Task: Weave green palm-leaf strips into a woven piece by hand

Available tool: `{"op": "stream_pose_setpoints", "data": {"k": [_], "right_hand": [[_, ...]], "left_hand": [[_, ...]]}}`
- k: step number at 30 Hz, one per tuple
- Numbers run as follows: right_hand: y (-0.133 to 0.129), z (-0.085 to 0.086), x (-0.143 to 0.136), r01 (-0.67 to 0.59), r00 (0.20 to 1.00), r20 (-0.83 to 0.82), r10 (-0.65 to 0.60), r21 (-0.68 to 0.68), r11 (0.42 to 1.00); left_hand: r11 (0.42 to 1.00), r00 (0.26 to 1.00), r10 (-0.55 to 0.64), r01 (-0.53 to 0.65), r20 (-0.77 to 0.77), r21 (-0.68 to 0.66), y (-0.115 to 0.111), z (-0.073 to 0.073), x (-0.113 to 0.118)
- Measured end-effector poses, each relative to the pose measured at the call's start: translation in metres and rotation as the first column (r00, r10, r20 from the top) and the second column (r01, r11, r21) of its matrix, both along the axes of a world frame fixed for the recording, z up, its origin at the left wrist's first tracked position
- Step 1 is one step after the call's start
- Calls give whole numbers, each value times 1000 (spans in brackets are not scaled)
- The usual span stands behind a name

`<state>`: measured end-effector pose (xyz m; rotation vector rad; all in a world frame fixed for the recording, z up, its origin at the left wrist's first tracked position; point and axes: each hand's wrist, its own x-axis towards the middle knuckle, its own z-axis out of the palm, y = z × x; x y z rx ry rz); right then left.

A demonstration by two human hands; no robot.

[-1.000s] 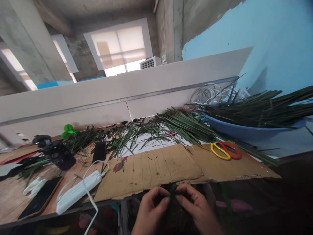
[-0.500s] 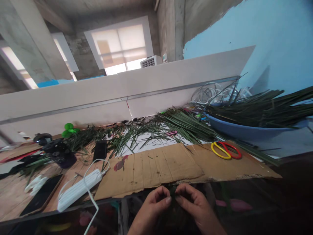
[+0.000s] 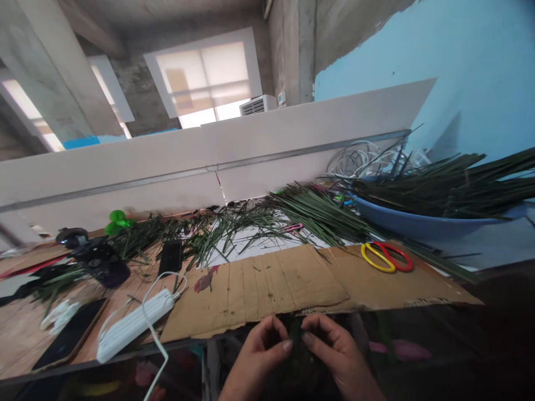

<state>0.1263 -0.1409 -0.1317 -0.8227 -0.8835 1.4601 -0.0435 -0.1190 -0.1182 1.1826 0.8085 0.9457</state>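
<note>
my left hand (image 3: pixel 261 356) and right hand (image 3: pixel 340 356) curl near the six-o'clock edge of the cardboard (image 3: pixel 276 278) — whether my fingers (image 3: pixel 278 351) grip anything, i cannot tell.

Scissors (image 3: pixel 383 270) w/ 1 yel. loop & 1 red, basin (image 3: pixel 418 221) blue, leaves (image 3: pixel 317 214) dk. grn., cardboard (image 3: pixel 288 281) brn. w/ reddish blotch

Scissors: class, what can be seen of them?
The scissors lie flat on the cardboard's right part, loops towards the person. One loop is yellow, the other red; both are open rings, smooth like plastic. The blades point away, towards the leaves, too dark to make out. Whether leaves touch them is unclear.
</note>
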Motion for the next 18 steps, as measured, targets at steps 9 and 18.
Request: {"op": "stream_pose_setpoints", "data": {"k": [9, 18], "right_hand": [[1, -5, -1, 85, 996, -15, -86, -45, 995], [-1, -2, 2, 36, 996, 85, -37, 23, 999]], "left_hand": [[985, 949, 45, 11, -313, 174, -10, 21, -11], [986, 933, 40, 22, -357, 168, -10, 21, -9]]}}
